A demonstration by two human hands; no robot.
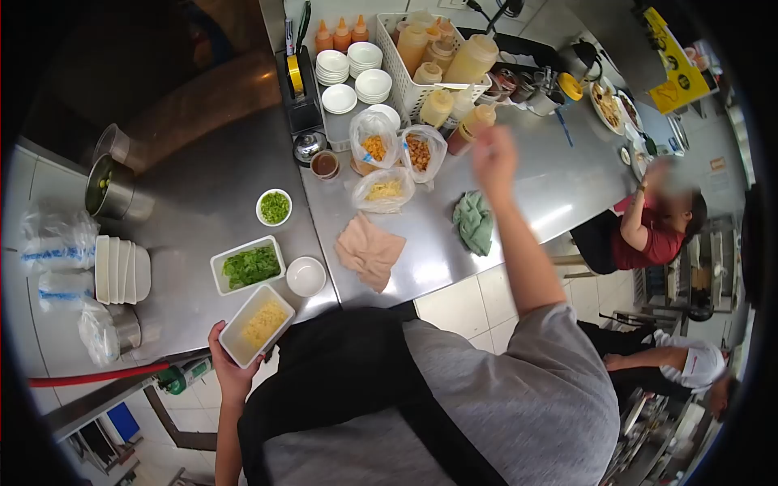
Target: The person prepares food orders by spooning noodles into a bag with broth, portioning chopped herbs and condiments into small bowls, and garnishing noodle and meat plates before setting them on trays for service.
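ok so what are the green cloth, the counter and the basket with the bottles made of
The green cloth looks like soft woven fabric, matte and crumpled. The counter seems to be brushed stainless steel, given its grey, blurry shine. The basket is probably white moulded plastic, judging by its regular perforated wall.

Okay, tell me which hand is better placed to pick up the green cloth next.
Right, I'd judge: the right hand is extended over the counter near the green cloth, though blur hides its grip. The left hand is farther off, holding a white tub.
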